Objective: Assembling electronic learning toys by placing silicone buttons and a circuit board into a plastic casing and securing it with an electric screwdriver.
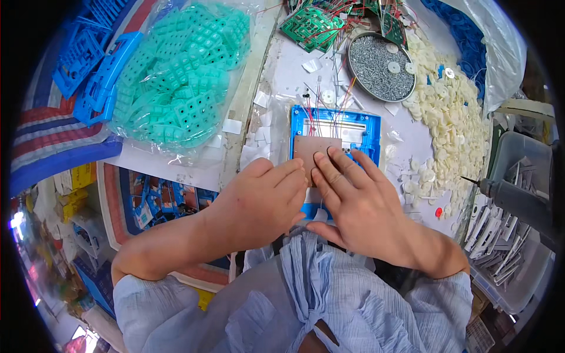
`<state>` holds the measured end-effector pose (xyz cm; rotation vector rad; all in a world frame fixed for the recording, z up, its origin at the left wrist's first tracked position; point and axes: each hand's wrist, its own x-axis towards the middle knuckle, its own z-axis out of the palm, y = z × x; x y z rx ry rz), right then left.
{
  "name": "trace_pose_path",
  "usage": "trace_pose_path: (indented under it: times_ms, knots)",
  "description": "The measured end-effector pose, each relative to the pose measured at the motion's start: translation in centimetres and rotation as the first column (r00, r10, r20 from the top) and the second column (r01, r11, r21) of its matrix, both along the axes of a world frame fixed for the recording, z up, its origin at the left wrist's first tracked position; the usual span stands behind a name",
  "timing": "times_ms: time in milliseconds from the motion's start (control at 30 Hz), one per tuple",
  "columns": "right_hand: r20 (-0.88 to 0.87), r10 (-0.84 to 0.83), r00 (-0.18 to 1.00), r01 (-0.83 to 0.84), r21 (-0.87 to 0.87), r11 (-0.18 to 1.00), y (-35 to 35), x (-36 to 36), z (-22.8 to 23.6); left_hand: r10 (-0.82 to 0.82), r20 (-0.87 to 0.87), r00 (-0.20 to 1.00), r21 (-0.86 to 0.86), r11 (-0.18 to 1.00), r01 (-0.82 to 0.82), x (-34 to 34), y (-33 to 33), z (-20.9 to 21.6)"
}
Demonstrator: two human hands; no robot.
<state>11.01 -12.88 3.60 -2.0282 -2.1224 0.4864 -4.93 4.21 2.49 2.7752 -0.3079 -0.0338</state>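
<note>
A thin brown board [318,145], seemingly a circuit board seen from one face, lies over a blue plastic housing [372,134] on the white table before me. Thin red and dark wires rise past the board's far edge. My left hand [259,197] is closed, fingers bent together, at the board's left edge; its thumb and what lies under its fingertips are hidden. My right hand [362,203] rests with fingers spread and flat across the board's right part. Its thumb stretches out over the housing's near end.
A clear bag of turquoise rubber keypads [182,76] lies at left. Behind the housing is a round metal dish of screws [368,76], with green circuit boards [312,29] beyond. Cream plastic discs [441,123] are heaped right, near a dark electric screwdriver [512,197] and grey bins [524,153].
</note>
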Motion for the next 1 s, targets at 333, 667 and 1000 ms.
trace_pose_path:
  times_ms: [333,667,1000]
  knots:
    - [0.076,-0.025,0.997,0.023,0.027,0.999,-0.2,-0.9,0.0,0.001,0.145,0.989,-0.055,0.998,0.007,15.3,5.6,0.5]
    - [0.027,-0.062,0.998,0.061,0.033,0.998,-0.4,-0.9,-0.4,0.092,-0.044,0.995,0.392,0.917,-0.068,27.4,4.8,-3.3]
    - [-0.307,0.030,0.951,0.043,0.227,0.973,-1.2,2.0,2.7,0.023,0.139,0.990,0.488,0.869,-0.088,26.7,5.8,-4.9]
